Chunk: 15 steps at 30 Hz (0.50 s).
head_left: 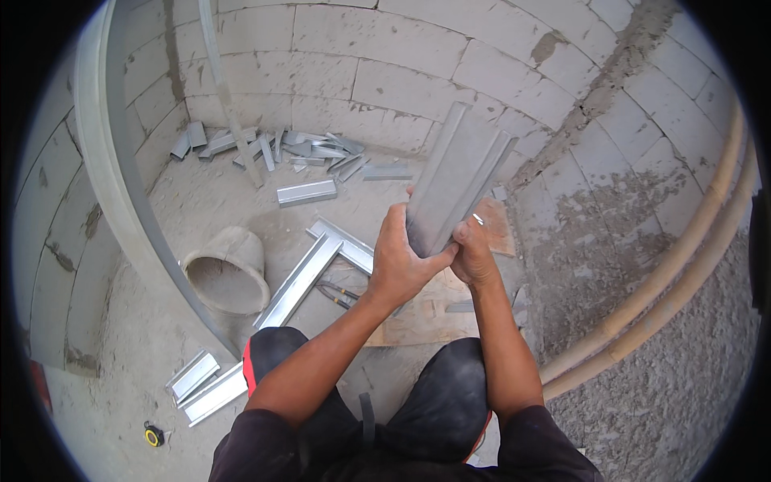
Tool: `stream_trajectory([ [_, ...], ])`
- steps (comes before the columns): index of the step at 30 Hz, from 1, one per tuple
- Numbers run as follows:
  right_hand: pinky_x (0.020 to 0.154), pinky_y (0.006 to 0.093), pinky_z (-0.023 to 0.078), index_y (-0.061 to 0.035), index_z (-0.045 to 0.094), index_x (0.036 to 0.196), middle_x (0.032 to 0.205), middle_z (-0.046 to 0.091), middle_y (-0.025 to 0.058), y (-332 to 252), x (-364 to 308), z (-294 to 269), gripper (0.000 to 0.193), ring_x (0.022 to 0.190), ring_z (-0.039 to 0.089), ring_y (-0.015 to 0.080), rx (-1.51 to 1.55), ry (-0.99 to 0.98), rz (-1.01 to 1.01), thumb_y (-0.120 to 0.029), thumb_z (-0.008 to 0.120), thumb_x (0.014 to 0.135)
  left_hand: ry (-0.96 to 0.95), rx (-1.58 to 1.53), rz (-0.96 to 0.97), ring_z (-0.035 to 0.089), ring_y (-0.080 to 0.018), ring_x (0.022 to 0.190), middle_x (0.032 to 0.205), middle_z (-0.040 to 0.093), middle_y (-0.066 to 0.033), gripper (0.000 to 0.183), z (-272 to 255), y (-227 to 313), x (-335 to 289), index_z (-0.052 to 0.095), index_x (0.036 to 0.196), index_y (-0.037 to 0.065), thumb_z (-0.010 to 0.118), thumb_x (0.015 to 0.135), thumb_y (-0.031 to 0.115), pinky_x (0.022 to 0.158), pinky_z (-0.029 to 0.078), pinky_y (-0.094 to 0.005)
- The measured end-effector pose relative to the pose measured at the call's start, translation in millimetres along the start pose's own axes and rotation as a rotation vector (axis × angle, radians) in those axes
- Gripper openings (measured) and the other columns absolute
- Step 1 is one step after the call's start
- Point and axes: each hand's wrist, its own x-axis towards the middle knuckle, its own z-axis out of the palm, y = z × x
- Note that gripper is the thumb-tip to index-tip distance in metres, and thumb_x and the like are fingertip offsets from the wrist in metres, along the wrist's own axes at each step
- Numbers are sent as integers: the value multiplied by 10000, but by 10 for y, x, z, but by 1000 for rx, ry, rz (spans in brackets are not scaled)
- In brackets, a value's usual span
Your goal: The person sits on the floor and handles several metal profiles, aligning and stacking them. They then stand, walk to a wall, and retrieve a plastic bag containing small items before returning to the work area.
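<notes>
A short length of galvanised metal channel [454,181] is held up in front of me, tilted, its far end leaning toward the block wall. My left hand [399,257] is closed round its lower left side, the thumb pointing right across the near end. On the lower right edge, my right hand [475,251] grips the same piece, thumb raised. A small white object [479,218] shows at the right fingers; its kind is unclear. Below the left hand, a hand tool with yellow-and-black handles [336,296] lies on the floor, partly hidden, beside joined channel pieces [299,279].
A dusty bucket [229,269] lies tipped at left, near a long upright metal profile [120,177]. Metal offcuts [309,149] are heaped by the wall. A tape measure [153,435] sits lower left. Bamboo poles [642,321] slant along the right; a board [418,313] lies beneath my hands.
</notes>
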Motion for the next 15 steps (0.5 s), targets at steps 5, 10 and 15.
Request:
stream_trajectory([
  [5,1145,423,479,46,450,1506,1517,530,197,8,10,-27,1161,1378,556,287,-8,3,-2,-770,778,748,-4,11,-6,676,-260,1016,1110,656,-171,663,4,13,9,495,1229,7,909,771,249,887,538,-395],
  [10,1143,422,481,41,464,1498,1502,546,194,23,16,-32,1156,1367,567,286,-12,9,-5,-772,784,741,-2,22,2,676,-262,1018,1108,655,-173,669,0,14,12,494,1231,0,909,772,254,889,537,-395],
  [15,1142,420,481,43,458,1501,1497,553,194,36,19,-1,1160,1365,570,286,2,14,-15,-769,787,741,23,39,26,676,-259,1017,1104,656,-172,660,4,-19,-2,499,1221,-1,909,773,257,887,536,-395],
])
